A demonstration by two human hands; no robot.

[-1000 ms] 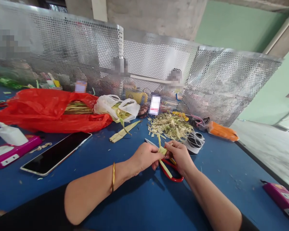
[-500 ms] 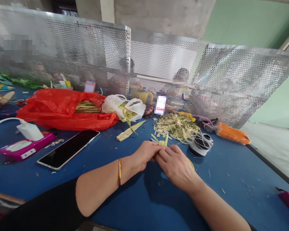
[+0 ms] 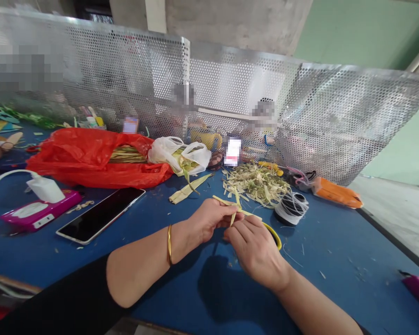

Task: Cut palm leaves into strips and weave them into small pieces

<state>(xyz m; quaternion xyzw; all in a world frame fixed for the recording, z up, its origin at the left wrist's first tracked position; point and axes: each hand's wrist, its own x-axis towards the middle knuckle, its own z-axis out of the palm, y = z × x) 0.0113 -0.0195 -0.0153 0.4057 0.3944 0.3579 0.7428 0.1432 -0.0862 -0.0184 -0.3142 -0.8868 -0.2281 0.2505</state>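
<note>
**Two hands hold thin leaf strips over the blue surface**

The left hand (image 3: 209, 221) and the right hand (image 3: 254, 246) meet in the middle, just above the blue surface (image 3: 181, 279). Both hands pinch the leaf strips (image 3: 235, 209). The left hand's fingers are curled shut around them. The right hand's fingertips press on them from the 5 o'clock side. The pale yellow strips cross each other and poke out past the fingers, toward 12 o'clock from the hands. One end points to 10 o'clock and one to 3 o'clock. A gold bangle (image 3: 169, 244) sits on the left wrist.

A yellow ring (image 3: 275, 235) peeks out at 3 o'clock of the right hand, close to it. I cannot tell what it is. A spool of thread (image 3: 291, 209) stands a bit farther off at 2 o'clock. A pile of leaf scraps (image 3: 258, 184) lies at 12 o'clock of the hands. One flat leaf piece (image 3: 188, 188) lies at 11 o'clock.

A dark phone (image 3: 99, 221) lies at 9 o'clock of the left hand, well apart. Past it is a pink case (image 3: 38, 214) with a white charger (image 3: 45, 188) on top. A red bag (image 3: 87, 158) and a white bag (image 3: 178, 153) lie at 10 o'clock, with long leaves inside. An orange thing (image 3: 337, 194) lies at 2 o'clock, by the metal screen (image 3: 335, 121) with small holes.
</note>
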